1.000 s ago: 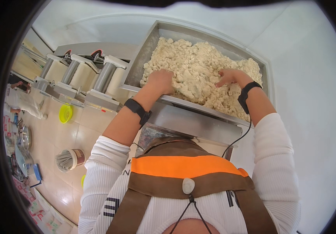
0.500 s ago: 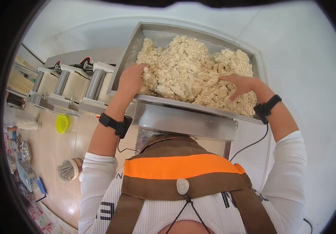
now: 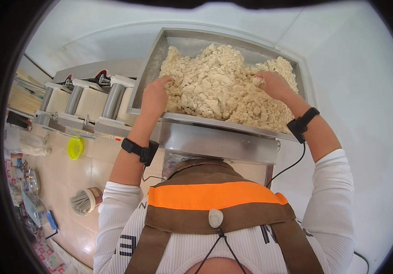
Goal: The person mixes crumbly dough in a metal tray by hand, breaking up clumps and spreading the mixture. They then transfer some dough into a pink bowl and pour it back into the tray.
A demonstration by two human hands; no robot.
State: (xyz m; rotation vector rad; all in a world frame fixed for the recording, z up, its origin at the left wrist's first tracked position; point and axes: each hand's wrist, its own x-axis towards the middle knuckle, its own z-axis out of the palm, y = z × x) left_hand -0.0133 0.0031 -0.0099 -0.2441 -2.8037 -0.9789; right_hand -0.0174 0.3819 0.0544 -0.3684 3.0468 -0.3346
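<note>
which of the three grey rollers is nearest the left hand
The rightmost grey roller, standing just left of the metal tray. The other two are farther left, away from the left hand.

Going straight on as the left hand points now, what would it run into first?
The left hand would likely meet the crumbly dough first; depth is unclear, so it may already be touching.
</note>
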